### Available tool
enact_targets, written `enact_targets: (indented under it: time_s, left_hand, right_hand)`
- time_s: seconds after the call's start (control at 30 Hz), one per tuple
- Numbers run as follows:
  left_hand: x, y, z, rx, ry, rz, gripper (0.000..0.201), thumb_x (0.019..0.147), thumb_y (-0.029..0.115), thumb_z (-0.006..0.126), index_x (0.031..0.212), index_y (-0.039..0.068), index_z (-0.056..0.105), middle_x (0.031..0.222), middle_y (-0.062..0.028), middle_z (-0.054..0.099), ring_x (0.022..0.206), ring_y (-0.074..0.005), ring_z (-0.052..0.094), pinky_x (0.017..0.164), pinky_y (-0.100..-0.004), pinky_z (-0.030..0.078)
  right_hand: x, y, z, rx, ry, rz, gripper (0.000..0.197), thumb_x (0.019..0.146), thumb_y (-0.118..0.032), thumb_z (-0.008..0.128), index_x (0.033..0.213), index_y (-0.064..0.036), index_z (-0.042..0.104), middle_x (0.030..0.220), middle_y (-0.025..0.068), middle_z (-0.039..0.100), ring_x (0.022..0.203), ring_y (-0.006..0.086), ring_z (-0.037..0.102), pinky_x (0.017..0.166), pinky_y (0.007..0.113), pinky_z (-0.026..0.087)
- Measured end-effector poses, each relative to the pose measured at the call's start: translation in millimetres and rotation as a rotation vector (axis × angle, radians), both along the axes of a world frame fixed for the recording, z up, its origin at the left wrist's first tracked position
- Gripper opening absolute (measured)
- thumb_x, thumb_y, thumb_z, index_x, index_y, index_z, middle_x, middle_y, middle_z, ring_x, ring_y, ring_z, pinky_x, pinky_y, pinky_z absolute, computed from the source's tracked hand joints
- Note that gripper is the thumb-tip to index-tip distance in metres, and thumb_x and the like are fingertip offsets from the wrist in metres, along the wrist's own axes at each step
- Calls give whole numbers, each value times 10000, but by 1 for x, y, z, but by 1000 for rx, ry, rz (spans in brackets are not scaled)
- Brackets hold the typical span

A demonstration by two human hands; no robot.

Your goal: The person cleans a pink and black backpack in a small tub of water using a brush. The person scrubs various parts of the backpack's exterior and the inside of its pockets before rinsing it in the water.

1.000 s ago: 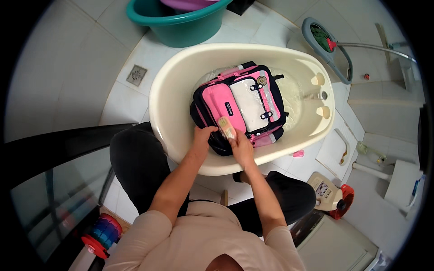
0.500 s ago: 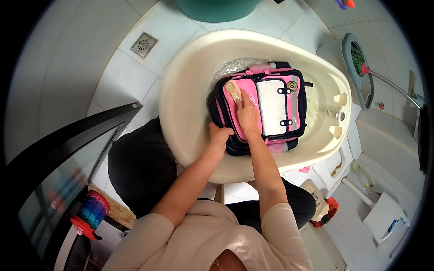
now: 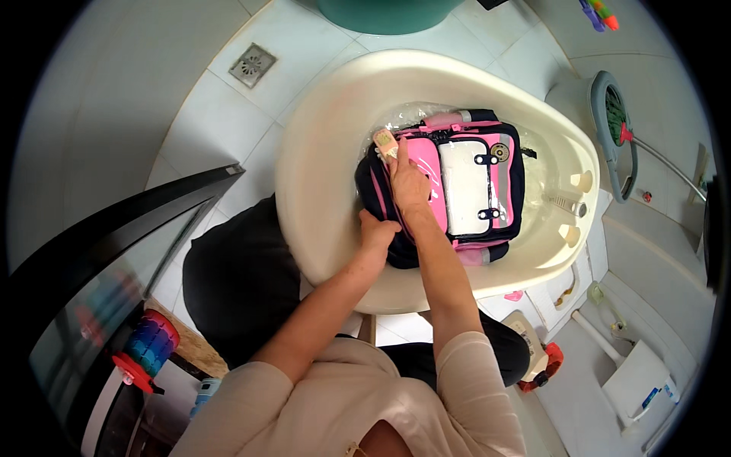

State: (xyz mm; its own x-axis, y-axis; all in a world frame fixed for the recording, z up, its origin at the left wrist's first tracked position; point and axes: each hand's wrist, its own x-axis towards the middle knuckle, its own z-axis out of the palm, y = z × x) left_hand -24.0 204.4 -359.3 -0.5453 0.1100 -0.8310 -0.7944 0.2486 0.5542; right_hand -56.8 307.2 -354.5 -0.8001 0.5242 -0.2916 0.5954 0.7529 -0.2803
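Observation:
A pink, white and dark navy school backpack (image 3: pixel 466 186) lies in a cream baby bathtub (image 3: pixel 320 99) with shallow water around it. My right hand (image 3: pixel 410 186) is closed around a small scrubbing brush (image 3: pixel 386 142) with a pale pink back. The brush rests at the far left corner of the pink pocket. With its fingers curled over the near left edge, my left hand (image 3: pixel 378 232) grips the backpack and steadies it. Part of the brush is covered by my right fingers.
A green basin (image 3: pixel 388 15) stands beyond the tub. On the right is a grey mop bucket (image 3: pixel 601 114) with a mop in it. A dark-framed glass door (image 3: pixel 152 194) stands at the left, and a floor drain (image 3: pixel 253 65) lies at the far left.
My right hand has slid the brush slightly left and away from me, from the pink pocket to its far left corner. My left hand still holds the backpack edge.

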Motion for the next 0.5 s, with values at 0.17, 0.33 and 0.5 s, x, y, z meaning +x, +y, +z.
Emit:
enact_targets:
  time_s: [0.17,0.33,0.5]
  left_hand:
    - [-5,-5,14,-27,-49,91,610,488,-76,578,1047,-68,332,1020,-177,466,947,-277,483,846,-320,383]
    - [-6,-1,23,-97,-42,16,620,510,-72,585,1065,-67,309,1048,-189,450,980,-282,462,863,-315,368]
    - [-1,3,11,-111,-14,-104,627,523,-64,614,1080,-51,326,1085,-206,455,1008,-295,455,873,-336,365]
  right_hand:
    - [80,2,20,-200,-108,115,458,860,-304,360,1275,-138,264,794,206,569,654,366,560,583,458,440]
    - [76,5,20,-155,-172,133,439,861,-322,349,1262,-152,294,816,206,576,652,361,567,594,445,450]
    - [24,19,-6,-20,-123,37,440,862,-354,328,1256,-159,305,832,219,577,666,363,570,598,440,451]
